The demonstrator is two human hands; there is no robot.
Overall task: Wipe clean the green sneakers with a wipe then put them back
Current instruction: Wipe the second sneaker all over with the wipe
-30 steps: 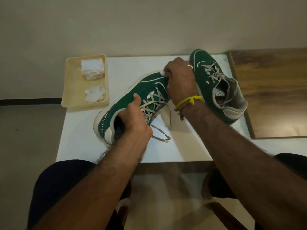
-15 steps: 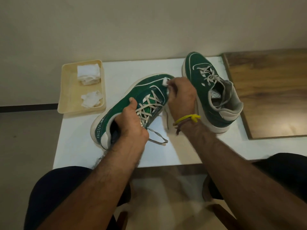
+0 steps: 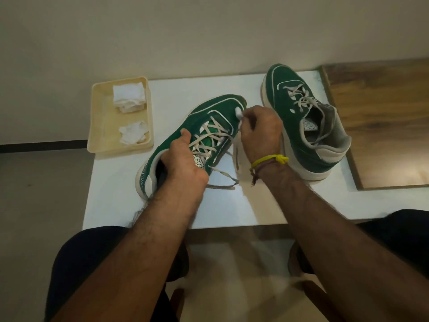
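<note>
The right hand (image 3: pixel 258 133), clenched on the wipe (image 3: pixel 239 112), had slid back from the toe toward the laces. The left hand (image 3: pixel 185 156) gripped that sneaker (image 3: pixel 204 126) (wiping unfinished, I judged).

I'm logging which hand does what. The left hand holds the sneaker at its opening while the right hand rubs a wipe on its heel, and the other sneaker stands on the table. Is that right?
Not quite: the right hand rubs the wipe near the toe, not the heel. The head view shows the left hand holding the sneaker at its opening, the other sneaker on the table.
</note>
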